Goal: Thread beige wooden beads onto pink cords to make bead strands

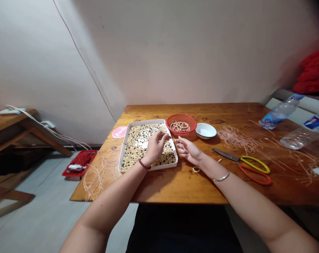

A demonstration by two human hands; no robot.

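A white tray (127, 135) full of small mixed beads lies on the wooden table (191, 182). My left hand (154, 147) hovers over the tray's right part, fingers pinched together on something too small to name. My right hand (189, 149) rests just right of the tray, palm up, fingers pinched near the left hand's fingertips. A thin thread may run between them, but I cannot make it out. A small bead ring (196, 169) lies on the table under my right wrist.
A red basket (180, 125) with beaded rings and a white bowl (206, 130) stand behind the hands. Scissors (243, 165) with yellow and orange handles lie at right among loose cords (235, 138). Two plastic bottles (279, 113) lie far right. More cord (96, 175) hangs at the left edge.
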